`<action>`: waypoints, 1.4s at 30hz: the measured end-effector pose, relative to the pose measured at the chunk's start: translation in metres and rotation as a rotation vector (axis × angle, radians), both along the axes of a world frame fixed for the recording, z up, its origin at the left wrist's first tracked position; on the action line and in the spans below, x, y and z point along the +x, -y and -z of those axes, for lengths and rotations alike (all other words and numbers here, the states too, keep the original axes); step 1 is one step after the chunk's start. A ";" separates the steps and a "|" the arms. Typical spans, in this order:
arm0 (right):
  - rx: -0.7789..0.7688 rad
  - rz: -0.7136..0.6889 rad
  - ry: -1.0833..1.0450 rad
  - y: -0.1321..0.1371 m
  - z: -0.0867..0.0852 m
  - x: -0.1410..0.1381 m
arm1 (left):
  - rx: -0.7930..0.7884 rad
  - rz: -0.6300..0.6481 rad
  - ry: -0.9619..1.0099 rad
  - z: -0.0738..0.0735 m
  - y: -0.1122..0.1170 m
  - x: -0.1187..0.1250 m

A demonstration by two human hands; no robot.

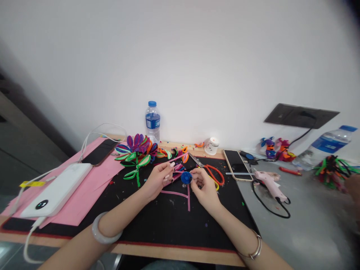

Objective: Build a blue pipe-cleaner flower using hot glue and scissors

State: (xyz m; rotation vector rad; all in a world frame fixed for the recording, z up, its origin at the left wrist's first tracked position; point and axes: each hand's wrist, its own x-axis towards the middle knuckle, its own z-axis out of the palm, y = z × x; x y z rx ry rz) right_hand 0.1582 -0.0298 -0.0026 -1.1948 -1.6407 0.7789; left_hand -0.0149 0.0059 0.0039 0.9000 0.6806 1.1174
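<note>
My left hand [159, 177] is closed in a pinch on a thin pink pipe cleaner [179, 156], whose end points up and to the right. My right hand [205, 190] has its fingertips closed on the edge of a small round blue coil [186, 177], which looks wound from pipe cleaner. The two hands are a short way apart over the black mat [165, 228]. Loose pink pipe cleaners [174, 193] lie below the coil. Behind my left hand is a pile of colourful looped pipe-cleaner flowers [140, 148]. Scissors with orange handles [218, 175] lie just behind my right hand.
Along the wall stand a water bottle [152, 122] and a paper cup [211, 146]. A phone [238, 165] and pink glue gun [270, 184] lie right. On the left, a white power bank [57, 190] rests on pink sheets [74, 210]. Another person's hand [353, 183] shows at the right edge.
</note>
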 end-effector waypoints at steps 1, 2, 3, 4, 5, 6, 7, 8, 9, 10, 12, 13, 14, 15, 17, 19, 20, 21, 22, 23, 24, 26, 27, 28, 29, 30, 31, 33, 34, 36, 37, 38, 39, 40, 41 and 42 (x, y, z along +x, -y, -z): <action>-0.001 -0.002 0.000 0.000 0.000 0.000 | 0.000 -0.006 0.002 0.001 0.000 0.000; -0.003 -0.003 0.000 0.000 0.000 0.000 | 0.000 -0.015 0.006 0.001 -0.001 0.000; -0.005 -0.003 -0.001 0.000 -0.001 0.000 | -0.003 -0.026 0.009 0.001 -0.001 0.000; -0.007 -0.004 0.000 0.000 -0.001 0.000 | -0.007 -0.037 0.006 0.001 -0.001 0.001; -0.008 -0.004 0.001 0.000 -0.001 0.000 | -0.013 -0.046 -0.005 0.001 -0.001 0.001; -0.007 -0.003 0.002 0.001 -0.001 0.000 | -0.020 -0.053 -0.026 0.001 -0.001 0.001; -0.007 -0.003 0.002 0.001 -0.002 0.000 | -0.030 -0.059 -0.054 0.001 -0.001 0.001; -0.006 -0.003 0.002 0.001 -0.002 0.000 | -0.041 -0.064 -0.086 0.001 -0.001 0.001; -0.005 -0.004 0.001 0.001 -0.002 0.000 | -0.051 -0.070 -0.116 0.001 -0.001 0.001; -0.006 -0.006 -0.001 0.001 -0.002 0.000 | -0.056 -0.077 -0.142 0.002 -0.001 0.001; -0.009 -0.010 -0.002 0.001 -0.001 0.000 | -0.048 -0.096 -0.176 0.002 -0.001 0.001; -0.009 -0.011 -0.001 0.001 -0.001 0.000 | -0.034 -0.107 -0.187 0.003 -0.002 0.001; -0.009 -0.011 0.000 0.001 -0.001 0.000 | -0.013 -0.121 -0.200 0.003 -0.002 0.001; -0.009 -0.010 0.001 0.001 0.000 0.000 | 0.013 -0.140 -0.217 0.003 -0.003 0.000; -0.010 -0.011 0.000 0.001 0.001 0.000 | 0.075 -0.180 -0.268 0.004 -0.004 -0.001; -0.010 -0.013 -0.002 0.000 0.001 0.000 | 0.141 -0.212 -0.337 0.003 -0.006 -0.003; -0.008 -0.014 -0.003 0.000 0.002 0.000 | 0.176 -0.230 -0.377 0.003 -0.006 -0.004; -0.005 -0.015 -0.005 0.000 0.002 0.001 | 0.211 -0.249 -0.421 0.002 -0.006 -0.005; -0.004 -0.016 -0.008 0.000 0.002 0.001 | 0.250 -0.273 -0.468 0.002 -0.007 -0.006; -0.002 -0.016 -0.010 0.000 0.002 0.001 | 0.291 -0.302 -0.519 0.001 -0.007 -0.007; -0.003 -0.017 -0.012 0.000 0.002 0.001 | 0.329 -0.332 -0.571 0.001 -0.007 -0.008; -0.003 -0.015 -0.015 0.000 0.002 0.001 | 0.376 -0.374 -0.654 0.000 -0.008 -0.010; -0.003 -0.013 -0.015 0.000 0.002 0.001 | 0.382 -0.379 -0.673 0.000 -0.008 -0.010; -0.003 -0.012 -0.015 0.000 0.002 0.001 | 0.380 -0.373 -0.673 0.001 -0.009 -0.010; -0.002 -0.011 -0.014 0.000 0.002 0.001 | 0.377 -0.360 -0.653 0.002 -0.009 -0.010; 0.000 -0.010 -0.013 0.000 0.002 0.000 | 0.377 -0.344 -0.620 0.003 -0.010 -0.009; 0.001 -0.010 -0.011 0.000 0.002 0.000 | 0.386 -0.329 -0.576 0.004 -0.011 -0.009; 0.003 -0.010 -0.010 0.000 0.002 0.000 | 0.404 -0.327 -0.511 0.008 -0.012 -0.008; 0.003 -0.010 -0.011 0.000 0.002 0.000 | 0.407 -0.327 -0.485 0.009 -0.012 -0.007; 0.004 -0.010 -0.011 -0.001 0.001 0.000 | 0.396 -0.329 -0.459 0.011 -0.012 -0.007; 0.004 -0.009 -0.009 -0.001 0.001 0.000 | 0.386 -0.327 -0.452 0.011 -0.012 -0.007; 0.003 -0.009 -0.007 -0.001 0.001 0.000 | 0.376 -0.330 -0.446 0.011 -0.012 -0.007; 0.001 -0.009 -0.006 -0.001 0.001 0.000 | 0.369 -0.335 -0.439 0.010 -0.011 -0.007; -0.001 -0.009 -0.006 0.000 0.001 0.000 | 0.364 -0.339 -0.431 0.009 -0.011 -0.007; -0.003 -0.009 -0.007 0.000 0.001 0.001 | 0.362 -0.342 -0.421 0.009 -0.011 -0.007; -0.003 -0.009 -0.009 0.000 0.001 0.001 | 0.361 -0.342 -0.413 0.008 -0.011 -0.007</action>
